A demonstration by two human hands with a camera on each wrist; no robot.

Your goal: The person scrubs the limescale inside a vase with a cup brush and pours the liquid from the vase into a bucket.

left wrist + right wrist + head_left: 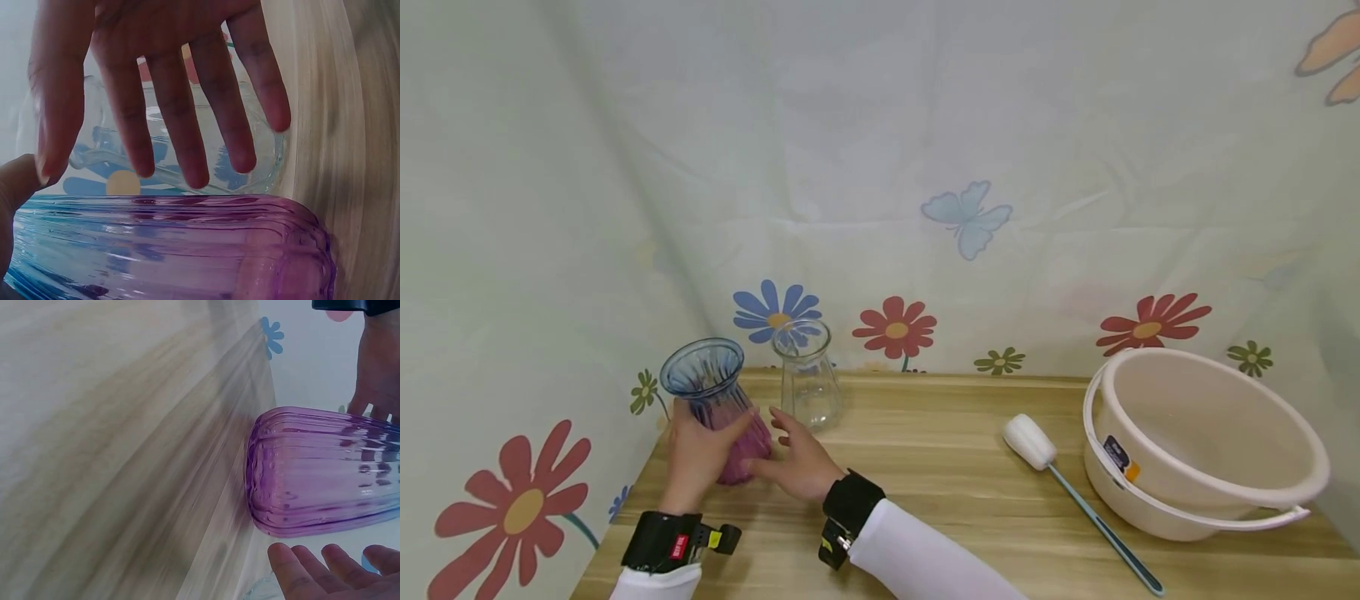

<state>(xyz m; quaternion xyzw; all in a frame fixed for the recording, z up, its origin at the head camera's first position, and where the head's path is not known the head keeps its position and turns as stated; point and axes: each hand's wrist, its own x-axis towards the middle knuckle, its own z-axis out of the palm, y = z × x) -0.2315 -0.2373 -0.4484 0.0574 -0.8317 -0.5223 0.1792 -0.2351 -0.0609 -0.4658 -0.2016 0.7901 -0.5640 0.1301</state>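
Note:
My left hand (696, 454) holds a ribbed glass vase (751, 450), blue at its flared rim and pinkish purple toward the base. Thumb and fingers go round its sides below the rim, and the fingers show through the glass in the right wrist view. The vase base (269, 475) is close to the tabletop. Beside the vase's lower part is my right hand (801, 462), its fingers (172, 119) spread and fairly straight, gripping nothing. Just behind that hand stands a clear glass vase (808, 392), partly covered by the fingers in the left wrist view.
On the right of the wooden table (925, 500) stands a pale bucket (1157, 508) with its handle hanging down in front. A brush with a white sponge head (1028, 440) and long blue-grey handle lies left of it. A flower-printed curtain (880, 167) rises behind and beside the table.

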